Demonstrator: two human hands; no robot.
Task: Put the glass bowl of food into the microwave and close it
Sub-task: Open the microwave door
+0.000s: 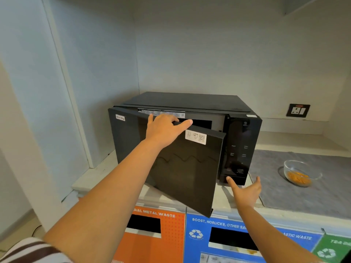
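Observation:
A black microwave (191,103) stands on a pale counter in an alcove. Its door (182,168) is swung partly out, hinged at the left. My left hand (165,130) grips the door's top edge, fingers curled over it. My right hand (246,190) hovers open just below the control panel (237,149), fingers spread and holding nothing. The glass bowl (302,172) with orange food sits to the right of the microwave on a grey mat (303,196), apart from both hands.
A wall socket (297,110) is on the back wall at right. Below the counter edge are waste bins with orange (157,243), blue (228,242) and green (334,249) labels. A white wall closes the left side.

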